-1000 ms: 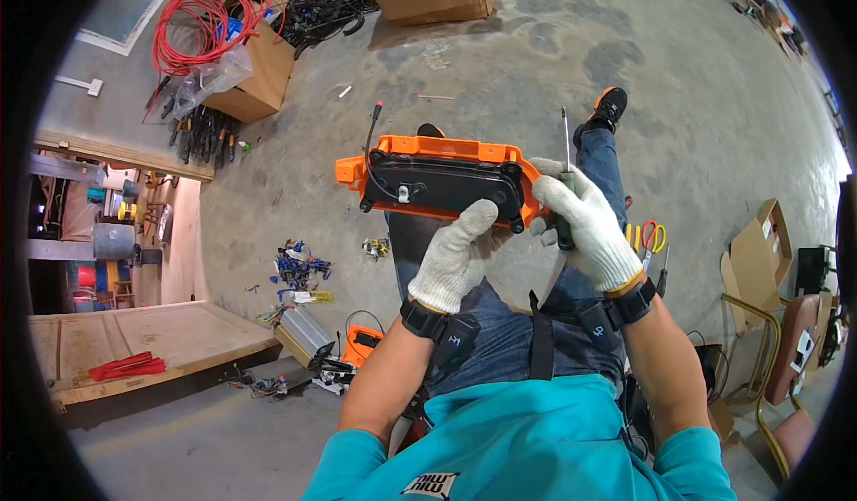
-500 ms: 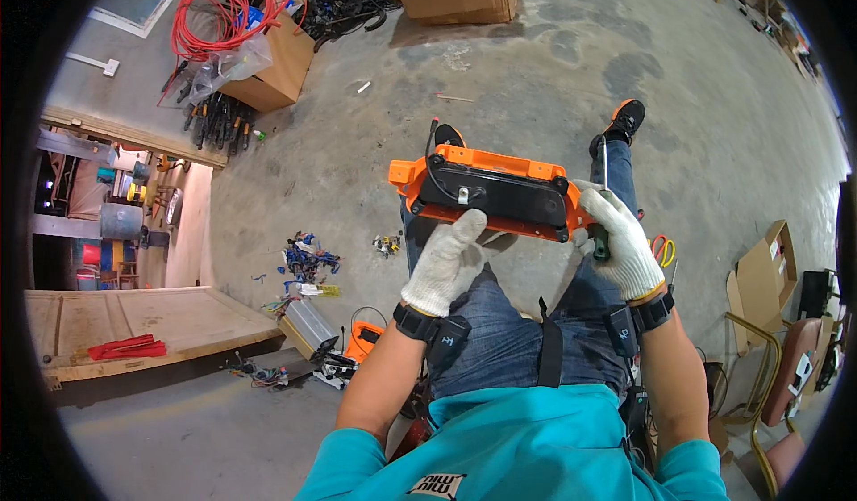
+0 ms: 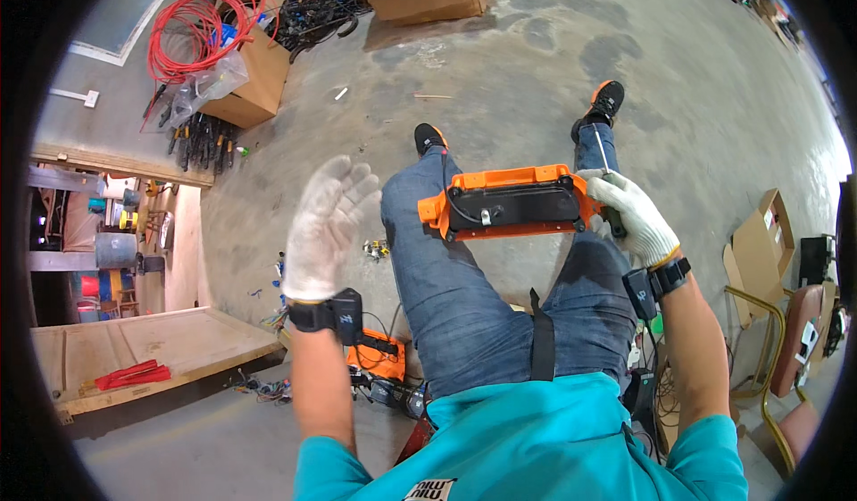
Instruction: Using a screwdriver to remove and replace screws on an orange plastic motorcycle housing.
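Orange casing (image 3: 511, 179) around black panel (image 3: 531, 204) shares right grip (image 3: 636, 213) with screwdriver (image 3: 602, 150); left grip (image 3: 325, 229) wide.

Brightly lit floor (image 3: 509, 112), soft shadows (edges bowed, corners black).

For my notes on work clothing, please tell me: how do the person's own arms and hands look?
The left hand and right hand wear white knitted gloves with yellowish cuff edges. Around each wrist is a black strap carrying a black box with a pale marking. The teal sleeves are short, leaving the forearms bare.
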The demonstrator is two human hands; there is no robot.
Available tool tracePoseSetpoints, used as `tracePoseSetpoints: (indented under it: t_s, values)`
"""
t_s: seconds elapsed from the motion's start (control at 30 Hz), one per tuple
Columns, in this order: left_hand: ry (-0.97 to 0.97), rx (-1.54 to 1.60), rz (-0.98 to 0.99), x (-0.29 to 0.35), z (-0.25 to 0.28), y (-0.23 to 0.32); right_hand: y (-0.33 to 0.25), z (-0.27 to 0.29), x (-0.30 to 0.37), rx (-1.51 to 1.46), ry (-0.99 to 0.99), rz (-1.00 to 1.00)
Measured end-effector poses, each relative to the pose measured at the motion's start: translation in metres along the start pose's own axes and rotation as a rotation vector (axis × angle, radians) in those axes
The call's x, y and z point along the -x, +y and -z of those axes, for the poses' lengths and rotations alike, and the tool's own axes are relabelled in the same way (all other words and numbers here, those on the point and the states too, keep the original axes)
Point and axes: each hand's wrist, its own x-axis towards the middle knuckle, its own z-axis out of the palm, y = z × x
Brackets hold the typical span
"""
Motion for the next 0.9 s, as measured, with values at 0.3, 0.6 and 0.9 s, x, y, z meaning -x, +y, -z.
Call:
tracePoseSetpoints:
  t_s: [0.3,0.6,0.9]
  values:
    - [-0.715,-1.175,0.325,-0.087,-0.132,-0.027,-0.031,0.007,-0.008,0.38,-0.189,-0.055]
    - [-0.931,-0.841,0.684,-0.099,-0.119,-0.106,-0.071,-0.008,-0.02,0.532,-0.443,-0.02]
    - [-0.438,-0.08,0.708,-0.061,-0.051,-0.107,-0.097,-0.063,-0.101,0.704,-0.609,0.144]
